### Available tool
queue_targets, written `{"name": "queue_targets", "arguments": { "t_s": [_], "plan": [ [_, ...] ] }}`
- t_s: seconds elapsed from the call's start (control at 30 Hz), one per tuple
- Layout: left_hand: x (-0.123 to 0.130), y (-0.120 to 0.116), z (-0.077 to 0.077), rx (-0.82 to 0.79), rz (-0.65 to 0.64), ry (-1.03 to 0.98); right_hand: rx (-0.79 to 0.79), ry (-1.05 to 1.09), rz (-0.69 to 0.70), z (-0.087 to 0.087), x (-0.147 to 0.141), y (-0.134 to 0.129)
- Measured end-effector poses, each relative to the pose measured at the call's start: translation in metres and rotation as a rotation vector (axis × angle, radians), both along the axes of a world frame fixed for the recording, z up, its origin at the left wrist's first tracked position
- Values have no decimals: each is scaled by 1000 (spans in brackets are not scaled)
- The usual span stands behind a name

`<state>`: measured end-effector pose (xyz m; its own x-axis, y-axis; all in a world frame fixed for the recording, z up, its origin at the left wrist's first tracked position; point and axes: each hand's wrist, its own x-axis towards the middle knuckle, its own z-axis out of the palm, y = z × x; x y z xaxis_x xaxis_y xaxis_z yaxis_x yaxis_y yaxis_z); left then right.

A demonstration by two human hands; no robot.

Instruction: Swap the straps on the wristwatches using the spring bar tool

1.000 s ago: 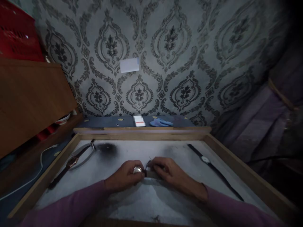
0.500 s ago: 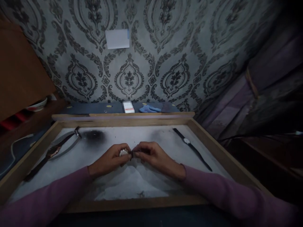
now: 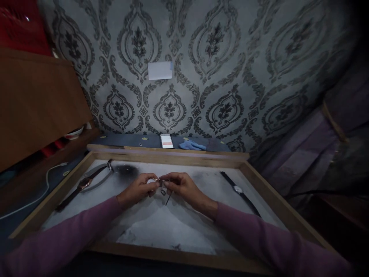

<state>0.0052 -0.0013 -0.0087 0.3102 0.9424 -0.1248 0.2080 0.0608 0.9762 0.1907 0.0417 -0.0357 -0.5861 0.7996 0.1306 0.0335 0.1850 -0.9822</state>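
My left hand (image 3: pixel 141 188) is closed around a small round watch (image 3: pixel 150 181) with a pale face and a shiny rim. Right beside it, my right hand (image 3: pixel 183 188) pinches a dark watch strap (image 3: pixel 161 184) at the watch's edge. A small dark loop (image 3: pixel 163 192) and a thin dark strip (image 3: pixel 168 199) hang below the fingertips; whether they belong to the strap I cannot tell. Both hands are raised over the white floor of a shallow wooden tray (image 3: pixel 173 155). Fingers hide much of the watch.
Watches with dark straps (image 3: pixel 84 184) lie at the tray's left side. Another black-strapped watch (image 3: pixel 238 189) lies at the right. Behind the tray are a blue cloth (image 3: pixel 191 145) and a small blurred white packet (image 3: pixel 167 141). A white cable (image 3: pixel 47 184) runs along the left.
My view has tilted up and turned slightly left, so the tray appears lower and further right. The dark loop and thin strip now show below the fingertips. Both hands keep their grip.
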Motion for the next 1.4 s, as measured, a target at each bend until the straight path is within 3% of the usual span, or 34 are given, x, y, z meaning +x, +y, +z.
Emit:
{"name": "queue_targets", "arguments": {
  "t_s": [0.3,0.57,0.77,0.93,1.07,1.2,1.4],
  "plan": [
    [0,-1,1,-17,1,32,30,-20,2,-4,0,0],
    [0,0,2,-4,-19,27,127,-54,-136,-3,8,6],
    [1,2,-2,7,-19,12,473,-123,-355,14,18,0],
    [1,1,-3,13,-7,2,577,-312,-263,22,23,-10],
    [2,0,-2,21,-6,4,722,-336,-176,20,18,-20],
    [2,1,-7,41,-10,1,700,-347,-124,18,13,-23],
    [4,2,-13,33,-24,-7,652,-398,-201,16,16,-24]
  ]
}}
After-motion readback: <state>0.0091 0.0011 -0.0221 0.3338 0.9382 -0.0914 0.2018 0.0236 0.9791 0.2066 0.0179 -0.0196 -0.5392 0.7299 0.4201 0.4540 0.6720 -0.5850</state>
